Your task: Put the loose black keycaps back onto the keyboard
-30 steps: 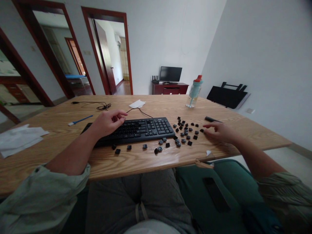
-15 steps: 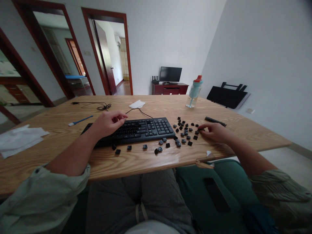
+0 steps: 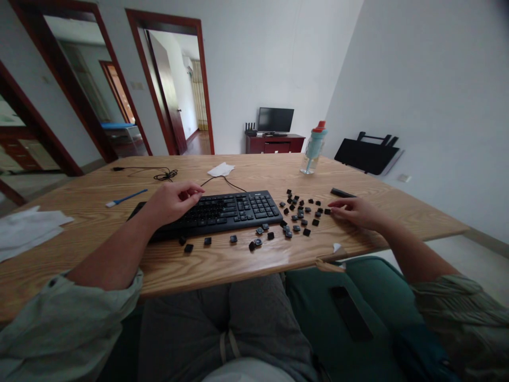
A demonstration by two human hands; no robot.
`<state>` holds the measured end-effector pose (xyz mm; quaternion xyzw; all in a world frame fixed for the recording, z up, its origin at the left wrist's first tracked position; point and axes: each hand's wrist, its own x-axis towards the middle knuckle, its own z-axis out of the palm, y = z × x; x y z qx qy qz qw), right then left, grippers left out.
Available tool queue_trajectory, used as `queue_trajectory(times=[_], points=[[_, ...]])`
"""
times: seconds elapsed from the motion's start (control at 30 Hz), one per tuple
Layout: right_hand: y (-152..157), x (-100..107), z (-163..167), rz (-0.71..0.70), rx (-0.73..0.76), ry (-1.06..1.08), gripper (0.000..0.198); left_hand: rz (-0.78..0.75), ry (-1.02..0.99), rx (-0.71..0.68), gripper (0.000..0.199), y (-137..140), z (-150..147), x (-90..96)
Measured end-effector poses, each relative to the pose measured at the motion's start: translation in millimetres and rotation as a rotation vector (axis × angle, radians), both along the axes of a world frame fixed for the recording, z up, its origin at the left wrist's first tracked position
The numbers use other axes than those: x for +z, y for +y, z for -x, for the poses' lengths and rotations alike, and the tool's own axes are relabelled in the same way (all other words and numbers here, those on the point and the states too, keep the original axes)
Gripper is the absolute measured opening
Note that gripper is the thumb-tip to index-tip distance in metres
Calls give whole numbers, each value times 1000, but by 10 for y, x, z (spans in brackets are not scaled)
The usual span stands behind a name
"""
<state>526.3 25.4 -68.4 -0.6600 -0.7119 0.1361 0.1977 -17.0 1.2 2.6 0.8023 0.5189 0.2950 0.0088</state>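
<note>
The black keyboard (image 3: 238, 209) lies on the wooden table, many keys bare or dark on its left half. My left hand (image 3: 174, 202) rests over that left half, fingers curled and thumb drawn close to them; whatever may be between them is hidden. My right hand (image 3: 353, 212) lies on the table right of the keyboard, fingers stretched out and slightly apart. Just left of its fingertips sits a black keycap (image 3: 327, 211). Several loose keycaps (image 3: 304, 222) are scattered between the keyboard and that hand, and more lie along the keyboard's front edge, like one keycap (image 3: 233, 239).
A blue-handled brush (image 3: 127, 198) and white tissues (image 3: 29, 231) lie at left. Behind the keyboard are a coiled cable (image 3: 165, 174) and folded paper (image 3: 221, 169). A water bottle (image 3: 313, 148) stands at the back right, near a black stick-like object (image 3: 342, 193).
My right fingers have parted from the keycap they pinched, which now lies on the table beside the fingertips. My left hand keeps its place on the keyboard. The view has shifted slightly.
</note>
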Motion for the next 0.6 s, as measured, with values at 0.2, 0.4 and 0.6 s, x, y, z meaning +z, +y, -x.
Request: queue_trajectory(times=[0.2,0.4,0.6], points=[[-13,79,231,-100,26,-110,50,-2,-15,-9,43,10,-4,-3],[133,165,405,-13,91,-218,31,-6,-16,-6,42,1,20,-6],[101,264,524,-63,150,234,47,-8,-3,-4,43,10,30,-9]])
